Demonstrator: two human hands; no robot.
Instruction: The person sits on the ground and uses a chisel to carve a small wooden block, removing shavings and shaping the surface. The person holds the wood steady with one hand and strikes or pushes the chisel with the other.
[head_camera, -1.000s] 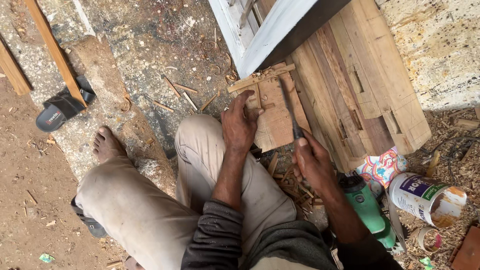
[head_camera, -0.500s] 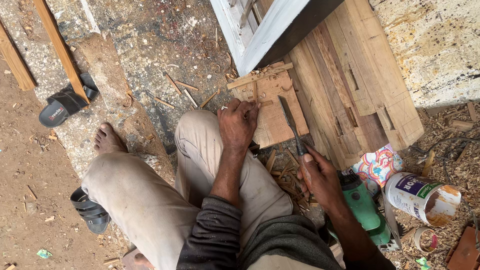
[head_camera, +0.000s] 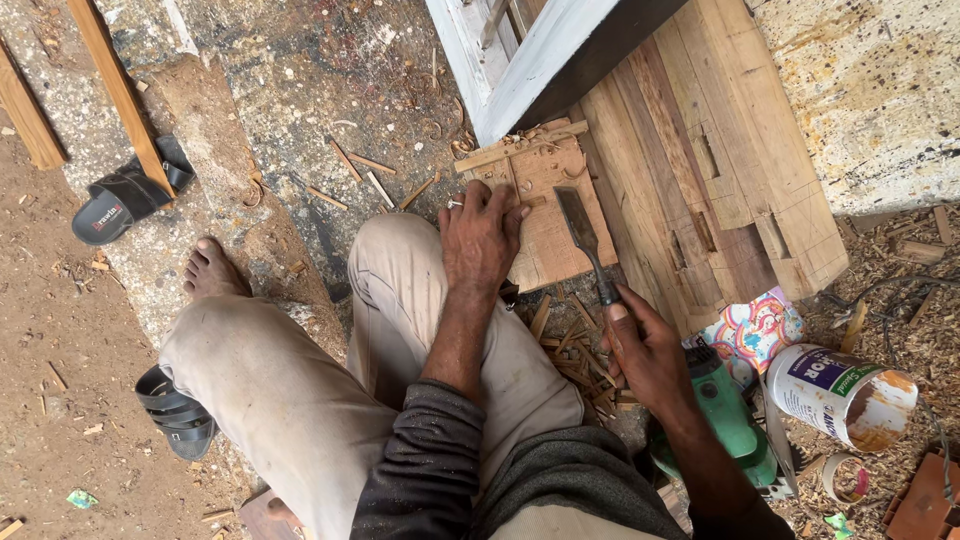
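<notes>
While I sit low on the ground, this is what lies under my hands:

Count: one chisel (head_camera: 583, 240), one small wooden board (head_camera: 545, 205), two dark sandals, one (head_camera: 128, 192) far left and one (head_camera: 178, 410) near left by my leg, one green power tool (head_camera: 728, 415), one tipped tin can (head_camera: 845, 395), one roll of tape (head_camera: 842, 478), many wood chips (head_camera: 570, 350).

Surface: rough concrete (head_camera: 300, 80) far ahead, bare earth (head_camera: 60, 330) to the left, sawdust to the right. Stacked mortised planks (head_camera: 720, 170) lie to the right of the board, and a white painted frame (head_camera: 520, 60) stands beyond it.

Left hand: my left hand (head_camera: 482, 235) lies flat on the board, palm down, fingers spread and loose, gripping nothing, only pressing the wood against my knee.

Right hand: my right hand (head_camera: 645, 350) is wrapped tight round the chisel's handle, fingers fully curled, arm bent at my right side.

Chisel: its blade points away from me, lying on the right part of the board, just beside my left hand's fingertips.

Board: it sits just beyond my left knee, between the frame and my lap, with a thin strip across its far edge.
</notes>
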